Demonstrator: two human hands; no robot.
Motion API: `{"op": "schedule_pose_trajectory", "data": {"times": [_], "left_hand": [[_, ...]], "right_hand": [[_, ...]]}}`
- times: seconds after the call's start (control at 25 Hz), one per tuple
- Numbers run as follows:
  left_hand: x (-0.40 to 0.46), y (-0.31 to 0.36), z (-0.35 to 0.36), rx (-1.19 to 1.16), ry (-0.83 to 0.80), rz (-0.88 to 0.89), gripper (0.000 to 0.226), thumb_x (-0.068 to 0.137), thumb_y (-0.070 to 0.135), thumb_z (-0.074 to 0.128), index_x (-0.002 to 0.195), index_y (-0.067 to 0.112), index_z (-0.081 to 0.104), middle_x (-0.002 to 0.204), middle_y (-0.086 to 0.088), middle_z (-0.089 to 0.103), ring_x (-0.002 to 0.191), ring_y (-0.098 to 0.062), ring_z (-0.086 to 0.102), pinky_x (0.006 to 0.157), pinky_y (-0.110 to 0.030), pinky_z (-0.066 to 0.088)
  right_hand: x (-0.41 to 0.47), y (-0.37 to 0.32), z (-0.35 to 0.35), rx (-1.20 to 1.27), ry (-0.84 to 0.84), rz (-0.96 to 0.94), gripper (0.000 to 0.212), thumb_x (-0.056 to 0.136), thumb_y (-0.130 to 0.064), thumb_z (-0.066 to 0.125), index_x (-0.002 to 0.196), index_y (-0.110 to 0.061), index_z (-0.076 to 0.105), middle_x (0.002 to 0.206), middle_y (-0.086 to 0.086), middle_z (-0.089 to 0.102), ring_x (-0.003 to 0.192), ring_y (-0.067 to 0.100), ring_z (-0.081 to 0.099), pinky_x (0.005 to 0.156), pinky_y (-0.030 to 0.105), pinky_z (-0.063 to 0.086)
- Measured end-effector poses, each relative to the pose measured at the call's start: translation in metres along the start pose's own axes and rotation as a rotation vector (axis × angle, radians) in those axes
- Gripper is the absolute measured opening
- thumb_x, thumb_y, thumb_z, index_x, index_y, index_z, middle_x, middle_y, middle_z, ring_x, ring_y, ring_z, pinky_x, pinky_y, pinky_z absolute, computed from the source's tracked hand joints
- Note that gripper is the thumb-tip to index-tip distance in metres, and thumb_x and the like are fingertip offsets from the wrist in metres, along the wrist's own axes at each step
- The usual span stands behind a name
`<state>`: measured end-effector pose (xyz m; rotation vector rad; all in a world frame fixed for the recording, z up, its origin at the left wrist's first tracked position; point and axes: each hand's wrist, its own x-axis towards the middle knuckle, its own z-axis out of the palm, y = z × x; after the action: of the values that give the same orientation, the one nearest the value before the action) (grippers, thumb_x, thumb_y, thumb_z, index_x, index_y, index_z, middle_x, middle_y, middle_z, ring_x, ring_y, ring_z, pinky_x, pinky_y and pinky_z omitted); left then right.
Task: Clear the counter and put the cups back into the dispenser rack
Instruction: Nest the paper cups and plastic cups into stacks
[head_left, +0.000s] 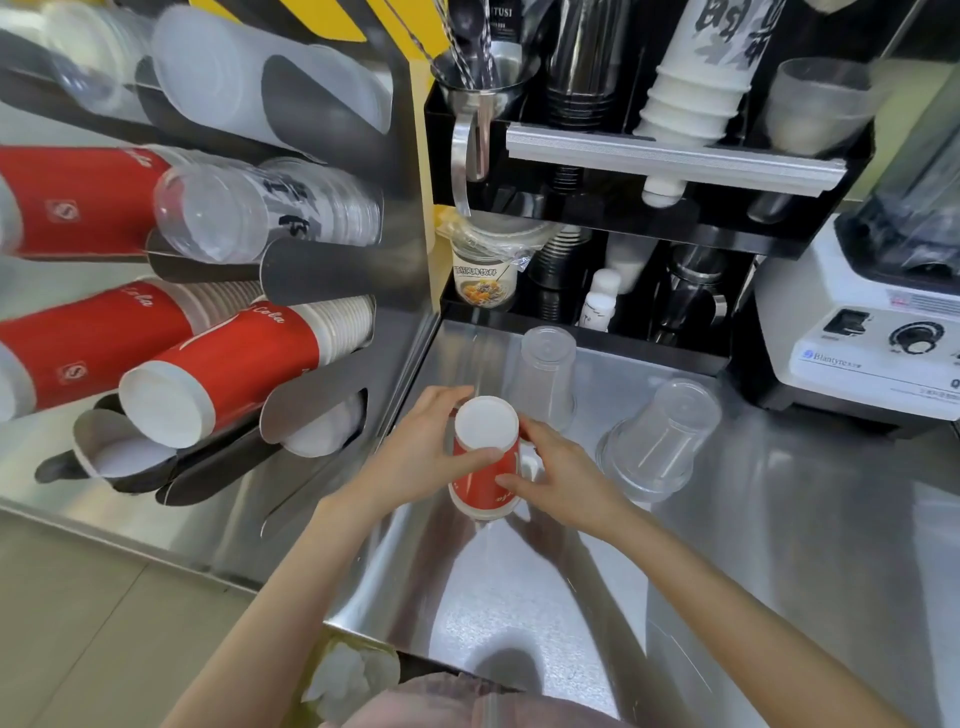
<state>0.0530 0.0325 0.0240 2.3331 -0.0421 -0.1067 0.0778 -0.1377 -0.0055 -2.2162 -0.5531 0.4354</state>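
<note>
At 9 o'clock the dispenser rack holds sleeves of red paper cups lying on their sides, white bottoms toward me, with "Cola" readable in white script on 2 of them. My left hand has its fingers curled round the red cup, which stands upside down at the center of the steel counter; my right hand clamps the other side, fingers wrapped on the wall. I judge it light and thin-walled, easy to crush, so I should hold it at mid-body with gentle pressure, or near the stiffer bottom ring. At 12 o'clock a clear plastic cup stands inverted just behind it, and a stack of clear cups stands inverted at 2 o'clock; these look slippery and springy, best taken low near the rim. Farther right, at 2 o'clock, a white blender base reads "Blantyre".
</note>
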Motion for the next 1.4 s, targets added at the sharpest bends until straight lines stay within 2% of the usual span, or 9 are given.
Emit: {"op": "schedule_pose_trajectory", "data": {"times": [0.08, 0.16, 0.32, 0.48, 0.64, 0.76, 0.84, 1.04, 1.4], "left_hand": [[0.006, 0.004, -0.006, -0.103, 0.044, -0.020, 0.056, 0.083, 0.031, 0.059, 0.132, 0.014, 0.038, 0.131, -0.004, 0.044, 0.113, -0.011, 0.046, 0.098, -0.025, 0.036], [0.018, 0.008, -0.013, -0.184, 0.094, -0.032, 0.048, 0.086, 0.029, 0.055, 0.130, 0.014, 0.041, 0.134, -0.005, 0.046, 0.114, -0.013, 0.050, 0.094, -0.025, 0.037], [0.056, 0.012, -0.017, -0.102, 0.035, -0.026, 0.054, 0.086, 0.025, 0.057, 0.134, 0.013, 0.037, 0.140, -0.006, 0.045, 0.123, -0.018, 0.048, 0.099, -0.030, 0.039], [0.097, 0.006, -0.003, 0.067, -0.201, -0.033, 0.070, 0.081, 0.027, 0.063, 0.139, 0.011, 0.028, 0.146, -0.009, 0.037, 0.131, -0.023, 0.039, 0.110, -0.036, 0.033], [0.114, 0.002, 0.011, 0.056, -0.348, -0.036, 0.074, 0.078, 0.025, 0.068, 0.139, 0.014, 0.026, 0.144, -0.008, 0.040, 0.129, -0.023, 0.040, 0.107, -0.033, 0.034], [0.117, 0.005, 0.015, 0.001, -0.341, -0.008, 0.069, 0.078, 0.023, 0.068, 0.136, 0.016, 0.031, 0.139, -0.007, 0.044, 0.125, -0.024, 0.045, 0.095, -0.026, 0.035], [0.120, 0.006, 0.015, -0.032, -0.325, 0.003, 0.067, 0.077, 0.022, 0.069, 0.135, 0.016, 0.034, 0.137, -0.007, 0.047, 0.124, -0.023, 0.046, 0.096, -0.026, 0.035], [0.123, 0.015, 0.007, -0.071, -0.304, 0.046, 0.063, 0.078, 0.019, 0.068, 0.132, 0.015, 0.038, 0.132, -0.006, 0.050, 0.117, -0.013, 0.045, 0.097, -0.024, 0.035], [0.119, 0.043, -0.015, -0.140, -0.216, 0.191, 0.057, 0.078, 0.018, 0.067, 0.129, 0.015, 0.042, 0.130, -0.002, 0.052, 0.117, -0.014, 0.049, 0.095, -0.023, 0.039]], "right_hand": [[-0.003, -0.003, -0.012, -0.007, 0.049, -0.027, 0.061, 0.084, -0.024, 0.060, 0.138, -0.019, 0.031, 0.139, 0.005, 0.045, 0.125, 0.018, 0.045, 0.107, 0.032, 0.036], [-0.005, -0.006, -0.027, 0.031, 0.194, -0.073, 0.050, 0.086, -0.020, 0.057, 0.133, -0.016, 0.040, 0.133, 0.005, 0.051, 0.119, 0.015, 0.050, 0.106, 0.033, 0.039], [0.010, -0.006, -0.056, -0.001, 0.401, -0.039, 0.049, 0.086, -0.017, 0.057, 0.133, -0.015, 0.040, 0.133, 0.004, 0.048, 0.120, 0.016, 0.047, 0.104, 0.028, 0.036], [0.033, -0.001, -0.067, -0.092, 0.309, 0.073, 0.066, 0.085, -0.025, 0.058, 0.141, -0.014, 0.023, 0.146, 0.006, 0.034, 0.131, 0.020, 0.037, 0.105, 0.025, 0.028], [0.051, 0.001, -0.066, -0.149, 0.224, 0.133, 0.073, 0.084, -0.023, 0.061, 0.142, -0.013, 0.017, 0.149, 0.009, 0.028, 0.134, 0.022, 0.033, 0.102, 0.022, 0.024], [0.058, 0.000, -0.066, -0.153, 0.216, 0.137, 0.071, 0.084, -0.020, 0.061, 0.141, -0.009, 0.020, 0.148, 0.011, 0.031, 0.134, 0.023, 0.034, 0.101, 0.019, 0.022], [0.060, 0.000, -0.067, -0.157, 0.222, 0.125, 0.068, 0.083, -0.019, 0.061, 0.139, -0.009, 0.025, 0.146, 0.010, 0.035, 0.133, 0.023, 0.036, 0.100, 0.018, 0.022], [0.064, -0.002, -0.074, -0.131, 0.262, 0.100, 0.065, 0.082, -0.021, 0.063, 0.137, -0.010, 0.031, 0.142, 0.009, 0.041, 0.131, 0.021, 0.039, 0.107, 0.028, 0.030], [0.054, -0.021, -0.098, -0.062, 0.372, 0.004, 0.063, 0.080, -0.022, 0.066, 0.135, -0.012, 0.036, 0.139, 0.005, 0.046, 0.128, 0.017, 0.044, 0.109, 0.035, 0.036]]}}
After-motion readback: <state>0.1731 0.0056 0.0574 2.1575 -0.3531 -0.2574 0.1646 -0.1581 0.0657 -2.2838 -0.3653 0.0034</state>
